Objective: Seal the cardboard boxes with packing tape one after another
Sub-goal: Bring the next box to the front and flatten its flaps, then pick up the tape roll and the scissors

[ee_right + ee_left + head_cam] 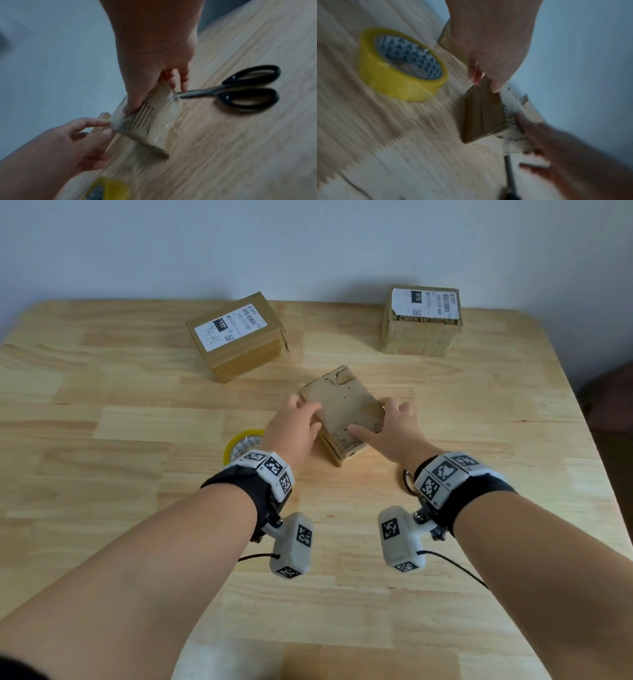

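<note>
Both hands grip a small cardboard box (344, 409) tilted on the counter (137, 508): left hand (296, 428) on its left edge, right hand (394, 429) opposite, yellow tape roll (399, 63) nearby.

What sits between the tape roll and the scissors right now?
The small cardboard box, gripped by the left hand and right hand, lies between the tape roll and the scissors. The right wrist view shows all three.
</note>
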A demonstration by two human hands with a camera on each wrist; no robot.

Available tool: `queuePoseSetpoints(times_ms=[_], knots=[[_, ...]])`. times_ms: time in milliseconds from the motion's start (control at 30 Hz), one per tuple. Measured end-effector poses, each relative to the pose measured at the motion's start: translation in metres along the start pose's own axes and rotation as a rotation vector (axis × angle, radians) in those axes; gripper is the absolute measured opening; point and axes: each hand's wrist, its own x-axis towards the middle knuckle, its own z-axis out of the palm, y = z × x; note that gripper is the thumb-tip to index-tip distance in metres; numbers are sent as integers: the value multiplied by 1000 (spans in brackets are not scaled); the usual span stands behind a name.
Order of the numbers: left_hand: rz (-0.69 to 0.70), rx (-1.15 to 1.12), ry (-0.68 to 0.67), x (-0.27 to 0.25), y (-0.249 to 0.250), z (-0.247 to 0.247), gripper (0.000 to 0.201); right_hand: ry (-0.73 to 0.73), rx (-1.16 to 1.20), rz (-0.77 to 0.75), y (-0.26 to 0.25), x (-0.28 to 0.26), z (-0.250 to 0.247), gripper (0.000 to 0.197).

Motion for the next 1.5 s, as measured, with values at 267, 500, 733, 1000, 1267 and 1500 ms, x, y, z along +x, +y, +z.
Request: queuePoseSetpoints(times_ms=[267, 500, 733, 1000, 1267, 1500], knots=[[-258, -596, -69, 12, 1, 14, 56, 5, 119, 174, -17, -4, 20, 90], [-236, -533, -95, 16, -3, 3, 50, 37, 142, 243, -28, -9, 21, 90], [-215, -297, -63, -14, -39, -24, 34, 196, 106, 127, -33, -29, 9, 63], [-121, 237, -360, -55, -75, -14, 56, 250, 109, -155, -47, -52, 21, 22], [-46, 153, -329, -65, -72, -7, 31, 96, 78, -257, -62, -77, 31, 30], [-83, -366, -275, -62, -58, -55, 22, -99, 361, -172, -70, -78, 20, 65]])
